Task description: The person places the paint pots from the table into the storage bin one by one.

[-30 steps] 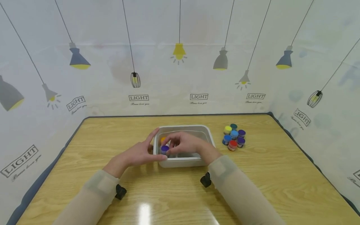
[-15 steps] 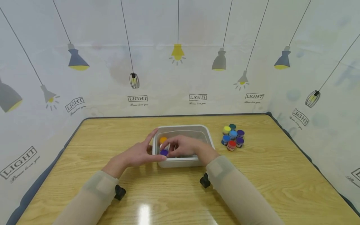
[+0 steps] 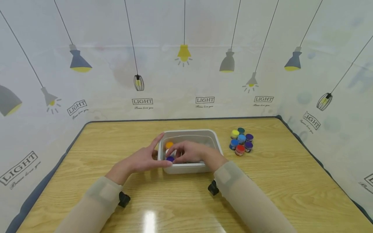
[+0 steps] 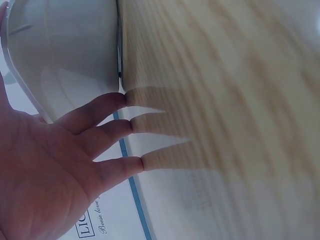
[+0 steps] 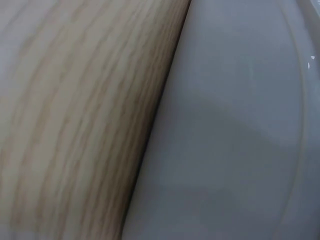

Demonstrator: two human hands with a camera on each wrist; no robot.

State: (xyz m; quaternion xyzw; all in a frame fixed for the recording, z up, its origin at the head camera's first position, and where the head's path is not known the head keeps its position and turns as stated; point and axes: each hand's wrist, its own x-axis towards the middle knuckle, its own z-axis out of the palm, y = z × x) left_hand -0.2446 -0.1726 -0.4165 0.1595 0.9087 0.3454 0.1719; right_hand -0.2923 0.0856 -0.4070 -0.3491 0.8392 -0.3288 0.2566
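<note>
A white plastic bin (image 3: 192,131) stands on the wooden table. My left hand (image 3: 142,159) steadies its left end, thumb along the front rim and index finger up at the back-left corner. The other fingers, nearly straight, reach down to the tabletop beside the bin wall (image 4: 75,55) in the left wrist view. Inside the bin, my right hand (image 3: 190,152) pinches a small paint jar with a purple lid (image 3: 170,159), low in the front-left corner. Behind it sits an orange-lidded jar (image 3: 169,145). The right wrist view shows only the bin's outer side (image 5: 225,125) and table.
To the right of the bin, several small paint jars stand clustered, among them a red one (image 3: 240,149), a yellow one (image 3: 234,134) and a light blue one (image 3: 241,139). A printed backdrop (image 3: 175,84) rises behind the table's far edge.
My right hand has lowered the purple-lidded jar deeper into the bin's front-left corner, and more of the orange-lidded jar shows. The left hand keeps its place on the bin.
</note>
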